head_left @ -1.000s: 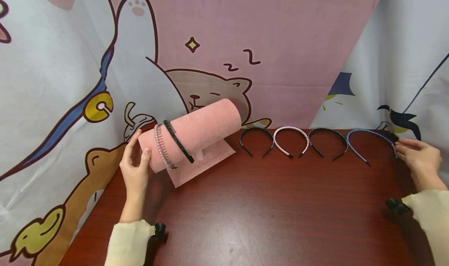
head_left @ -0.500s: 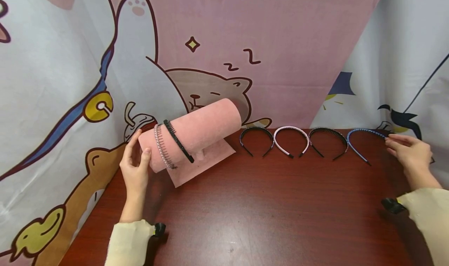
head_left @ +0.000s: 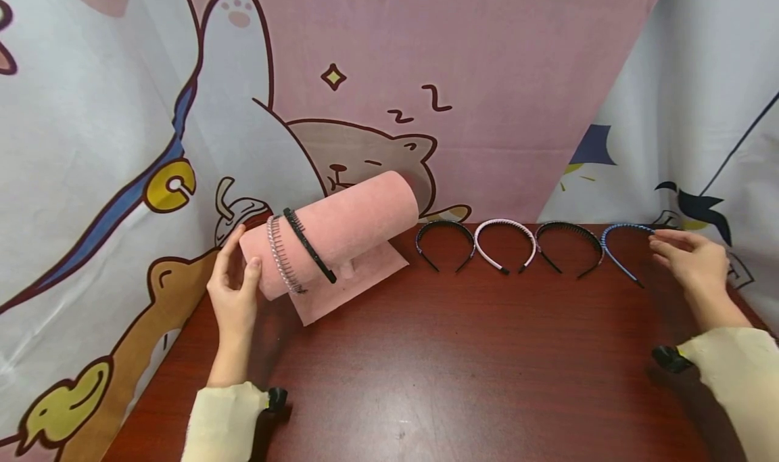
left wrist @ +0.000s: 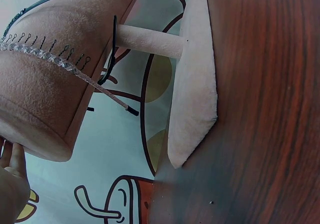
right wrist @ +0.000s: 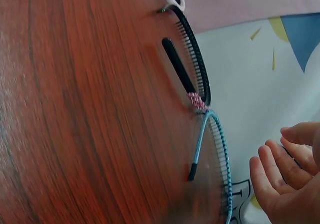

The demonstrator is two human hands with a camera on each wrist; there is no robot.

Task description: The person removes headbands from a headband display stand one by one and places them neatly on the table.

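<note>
My left hand (head_left: 234,299) holds the left end of a pink, velvety headband stand (head_left: 359,215), thumb at the front and fingers at the upper rim. Two headbands sit across its roll: a clear beaded one (head_left: 278,256) near my hand and a black one (head_left: 309,245) beside it. In the left wrist view, fingertips (left wrist: 17,156) meet the end of the roll. My right hand (head_left: 694,259) hovers at the right side of a blue wrapped headband (head_left: 617,252), hiding its right leg. The right wrist view shows those fingers loosely bent, apart from the blue headband (right wrist: 222,149).
Left of the blue headband, a black one (head_left: 569,228), a pale pink one (head_left: 505,224) and a dark one (head_left: 444,226) stand in a row along the back of the brown table (head_left: 456,360). A cartoon-print cloth (head_left: 505,76) hangs behind and at both sides.
My right hand has moved left, from beyond the blue headband's right side to over it, covering its right leg. The left hand, the stand and the headbands have stayed in place.
</note>
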